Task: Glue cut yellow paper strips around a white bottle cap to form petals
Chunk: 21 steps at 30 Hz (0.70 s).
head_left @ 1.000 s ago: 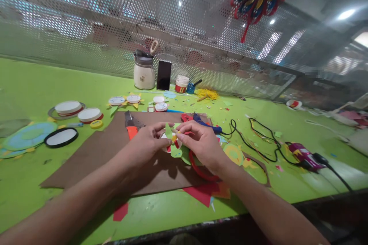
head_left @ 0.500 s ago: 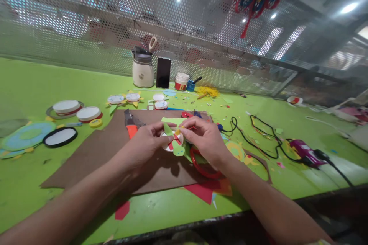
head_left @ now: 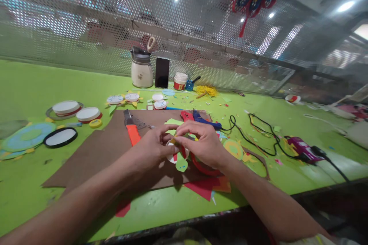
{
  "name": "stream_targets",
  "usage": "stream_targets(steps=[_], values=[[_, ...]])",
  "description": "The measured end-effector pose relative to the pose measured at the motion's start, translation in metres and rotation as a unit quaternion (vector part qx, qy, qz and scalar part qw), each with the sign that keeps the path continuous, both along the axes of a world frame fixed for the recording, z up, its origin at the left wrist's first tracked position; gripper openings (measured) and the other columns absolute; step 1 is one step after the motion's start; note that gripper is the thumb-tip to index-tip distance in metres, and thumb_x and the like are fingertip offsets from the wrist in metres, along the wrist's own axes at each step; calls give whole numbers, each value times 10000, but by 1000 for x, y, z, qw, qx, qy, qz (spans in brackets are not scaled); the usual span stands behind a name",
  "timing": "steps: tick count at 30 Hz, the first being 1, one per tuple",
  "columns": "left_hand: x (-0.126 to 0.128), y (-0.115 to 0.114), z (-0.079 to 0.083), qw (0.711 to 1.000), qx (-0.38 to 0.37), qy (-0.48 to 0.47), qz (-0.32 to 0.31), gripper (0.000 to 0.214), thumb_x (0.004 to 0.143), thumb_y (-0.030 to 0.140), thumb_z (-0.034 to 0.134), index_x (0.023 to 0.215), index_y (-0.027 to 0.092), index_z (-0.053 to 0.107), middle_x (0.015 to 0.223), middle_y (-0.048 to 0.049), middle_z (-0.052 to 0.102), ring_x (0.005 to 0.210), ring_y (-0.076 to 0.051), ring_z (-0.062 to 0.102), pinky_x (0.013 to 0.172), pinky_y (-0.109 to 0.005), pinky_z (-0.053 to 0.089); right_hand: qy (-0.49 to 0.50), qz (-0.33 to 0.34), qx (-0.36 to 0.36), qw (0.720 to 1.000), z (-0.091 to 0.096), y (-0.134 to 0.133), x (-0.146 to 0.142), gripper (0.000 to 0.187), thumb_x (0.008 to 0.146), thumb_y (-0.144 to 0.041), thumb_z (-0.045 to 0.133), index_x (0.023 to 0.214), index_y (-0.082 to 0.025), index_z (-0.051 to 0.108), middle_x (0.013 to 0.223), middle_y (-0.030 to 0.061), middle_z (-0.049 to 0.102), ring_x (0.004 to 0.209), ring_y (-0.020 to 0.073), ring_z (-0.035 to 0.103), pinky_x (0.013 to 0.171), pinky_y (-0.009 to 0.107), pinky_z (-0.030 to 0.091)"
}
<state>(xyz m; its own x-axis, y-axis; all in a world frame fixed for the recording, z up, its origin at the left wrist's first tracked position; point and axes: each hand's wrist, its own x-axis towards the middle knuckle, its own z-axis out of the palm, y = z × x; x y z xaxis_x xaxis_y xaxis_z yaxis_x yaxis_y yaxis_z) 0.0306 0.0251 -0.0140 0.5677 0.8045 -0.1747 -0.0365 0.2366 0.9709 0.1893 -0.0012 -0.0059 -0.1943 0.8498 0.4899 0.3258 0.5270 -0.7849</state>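
Observation:
My left hand (head_left: 153,146) is closed on a small white disc (head_left: 170,157) with red strips and green paper leaves (head_left: 181,165) on it. My right hand (head_left: 203,141) meets it over the disc, thumb and forefinger pinching a small yellow paper piece (head_left: 174,140). Fingers of both hands cover much of the disc. Under them lies a brown board (head_left: 100,157). An orange utility knife (head_left: 133,134) rests beside my left hand. Beyond my right hand lies a blue glue gun (head_left: 205,119), and a red curved handle (head_left: 202,168) shows partly beneath that hand.
White jar lids (head_left: 89,114) and a black-rimmed disc (head_left: 60,137) lie at left. A flask (head_left: 142,69), a phone (head_left: 162,72) and a small tub (head_left: 180,81) stand along the mesh screen. A black cord (head_left: 250,143) runs to a purple box (head_left: 304,149) at right. Red paper (head_left: 204,187) lies near the front.
My hands have drawn closer together over the disc, which has turned and tilted. The yellow piece is now near my left fingertips. More of the glue gun shows.

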Motion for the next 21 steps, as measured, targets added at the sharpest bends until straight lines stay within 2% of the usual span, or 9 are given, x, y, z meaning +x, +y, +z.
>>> stream_targets(steps=[5,11,16,21], values=[[-5,-3,9,1000,-26,-11,0,564,575,200,814,1105,172,624,707,-30,691,653,-209,666,566,-283,476,68,-13,-55,996,0,5,6,34,757,-166,667,727,-175,681,768,23,657,722,142,600,691,290,482],[-4,-9,13,999,-19,26,26,512,581,301,821,1050,181,656,683,-15,667,625,-199,637,540,-276,455,113,-31,-74,990,2,10,11,20,740,-201,684,738,-181,680,743,8,649,688,127,572,660,278,469],[-3,-5,10,997,-58,32,32,411,621,291,811,993,179,675,756,-27,690,739,-199,644,634,-278,480,129,-42,-87,987,0,15,13,46,717,-218,703,726,-179,681,711,1,650,647,121,575,632,271,478],[-5,3,8,993,-113,-44,9,324,736,238,731,1040,142,673,906,-105,723,798,-206,665,775,-335,517,156,-55,-102,981,-1,19,15,102,693,-252,733,712,-167,678,683,-7,647,611,114,574,627,275,490]])
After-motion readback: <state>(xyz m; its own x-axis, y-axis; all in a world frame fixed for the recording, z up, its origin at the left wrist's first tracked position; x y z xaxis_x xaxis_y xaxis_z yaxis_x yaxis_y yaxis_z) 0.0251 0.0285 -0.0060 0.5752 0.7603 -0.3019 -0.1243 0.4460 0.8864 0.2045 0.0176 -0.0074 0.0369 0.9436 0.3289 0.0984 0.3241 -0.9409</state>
